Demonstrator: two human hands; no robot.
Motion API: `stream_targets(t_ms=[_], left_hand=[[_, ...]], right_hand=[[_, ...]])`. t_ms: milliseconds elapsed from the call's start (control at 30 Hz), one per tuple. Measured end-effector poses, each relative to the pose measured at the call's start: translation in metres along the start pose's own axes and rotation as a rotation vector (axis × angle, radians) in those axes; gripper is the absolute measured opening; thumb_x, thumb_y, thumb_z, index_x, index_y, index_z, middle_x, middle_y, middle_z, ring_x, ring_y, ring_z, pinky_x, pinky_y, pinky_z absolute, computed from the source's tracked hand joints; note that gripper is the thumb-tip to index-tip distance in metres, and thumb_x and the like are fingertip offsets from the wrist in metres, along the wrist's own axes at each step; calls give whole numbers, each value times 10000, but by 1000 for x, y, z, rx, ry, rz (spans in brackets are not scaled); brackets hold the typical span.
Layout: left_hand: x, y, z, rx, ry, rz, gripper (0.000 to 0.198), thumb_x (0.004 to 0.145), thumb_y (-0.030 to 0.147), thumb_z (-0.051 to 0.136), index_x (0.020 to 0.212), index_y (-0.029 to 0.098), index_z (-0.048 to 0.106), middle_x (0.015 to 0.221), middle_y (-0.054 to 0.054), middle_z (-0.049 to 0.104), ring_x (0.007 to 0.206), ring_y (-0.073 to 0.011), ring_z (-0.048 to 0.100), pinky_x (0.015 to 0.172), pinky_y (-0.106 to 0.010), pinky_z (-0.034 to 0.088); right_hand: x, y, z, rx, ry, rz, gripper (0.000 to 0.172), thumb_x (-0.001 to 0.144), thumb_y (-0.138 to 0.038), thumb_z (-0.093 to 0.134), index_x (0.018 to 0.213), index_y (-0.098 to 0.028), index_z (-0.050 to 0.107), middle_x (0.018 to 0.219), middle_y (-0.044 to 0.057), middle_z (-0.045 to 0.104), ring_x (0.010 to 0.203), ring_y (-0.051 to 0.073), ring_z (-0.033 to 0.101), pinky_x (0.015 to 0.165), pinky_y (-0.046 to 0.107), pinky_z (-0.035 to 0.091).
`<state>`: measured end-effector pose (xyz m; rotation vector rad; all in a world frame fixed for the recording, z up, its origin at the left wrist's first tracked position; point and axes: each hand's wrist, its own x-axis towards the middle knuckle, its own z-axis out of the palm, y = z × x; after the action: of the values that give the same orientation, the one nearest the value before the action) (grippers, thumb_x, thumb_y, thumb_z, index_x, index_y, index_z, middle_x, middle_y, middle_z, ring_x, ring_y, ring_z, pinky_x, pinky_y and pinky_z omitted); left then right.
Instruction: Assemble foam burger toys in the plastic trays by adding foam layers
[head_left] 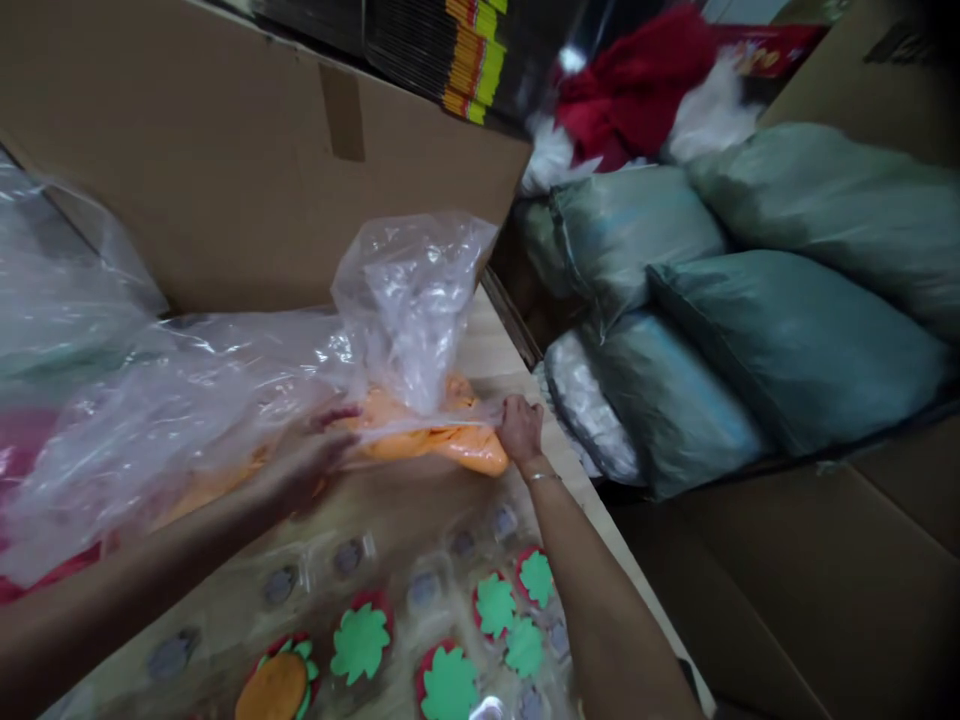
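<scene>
An orange bundle (442, 435) lies on the wooden table (487, 350) near its right edge, wrapped in a clear plastic bag (409, 300) whose loose top stands up above it, in front of a large cardboard box (247, 150). The right hand (520, 427) pinches the bag's film at the bundle's right end with fingers pressed together, while the left hand (315, 455) lies against the bundle's left side under loose plastic, its grip blurred beyond telling. Nearer the camera, green leaf-shaped foam pieces (495, 605) sit on the table between the forearms; to the right, well apart, grey-green filled sacks (787, 340) are stacked, with a red and white fabric heap (637, 85) at the far side.
</scene>
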<state>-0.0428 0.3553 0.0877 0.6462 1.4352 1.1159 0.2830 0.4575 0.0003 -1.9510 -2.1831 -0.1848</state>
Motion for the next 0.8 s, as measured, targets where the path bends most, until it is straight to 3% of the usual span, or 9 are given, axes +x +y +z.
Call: stream_targets(t_ms=[167,267,367,467,533,633,667,733,800], left_hand=[[-4,-10,-34,50,88,24,491,494,280,753,957,157,645,653,-2,648,505,-117,508,466,-202,370],[-8,-14,-33,124,66,34,484,527,356,715,955,151,620,641,6,612,499,-109,474,475,-207,355],[-12,-25,-22,214,67,71,552,579,466,670,1027,154,586,532,60,476,455,-113,404,455,-211,306],[-16,-46,-18,342,68,188,550,676,508,611,1082,139,569,522,73,405,457,-128,389,461,-230,306],[-19,-63,-22,449,86,355,486,761,464,581,1122,139,555,592,40,475,530,-155,477,516,-257,381],[-29,-83,-34,738,118,826,270,872,312,539,1099,168,562,870,-73,622,827,-222,606,728,-340,485],[-33,-88,-36,835,67,995,173,893,257,522,1035,181,584,941,-87,635,898,-226,605,788,-351,484],[-40,-95,-33,1028,-170,1244,146,917,155,478,906,187,620,966,-80,654,925,-212,597,841,-344,466],[-43,-100,-22,1269,-383,1294,217,914,84,465,869,175,657,916,-67,668,888,-203,594,834,-335,451]], right_hand=[[-8,-25,-2,111,-57,58,196,835,-155,534,1026,-122,564,1050,108,636,956,219,562,879,344,272],[-28,-38,-15,214,-100,125,251,804,-169,576,1050,-125,557,1036,91,646,942,209,581,863,328,306],[-57,-50,-31,300,-133,131,222,852,-250,581,1044,-139,573,965,72,658,877,195,596,820,311,344],[-90,-61,-46,352,-75,84,288,908,-357,543,1088,-135,579,1004,98,656,912,211,599,828,322,387],[-111,-69,-54,369,-19,43,333,891,-343,559,1145,-127,568,1072,123,639,979,233,588,861,341,414],[-138,-84,-63,368,37,-44,340,880,-253,552,1199,-137,566,1099,131,624,1032,253,563,892,363,434],[-146,-91,-63,370,37,-102,292,895,-216,524,1171,-148,586,1063,120,631,1017,249,564,887,360,437],[-154,-109,-59,389,-16,-260,210,931,-155,464,1060,-170,629,979,92,645,964,227,570,867,340,441],[-153,-128,-48,419,-117,-390,201,956,-131,444,980,-175,638,960,77,652,944,206,575,860,317,444]])
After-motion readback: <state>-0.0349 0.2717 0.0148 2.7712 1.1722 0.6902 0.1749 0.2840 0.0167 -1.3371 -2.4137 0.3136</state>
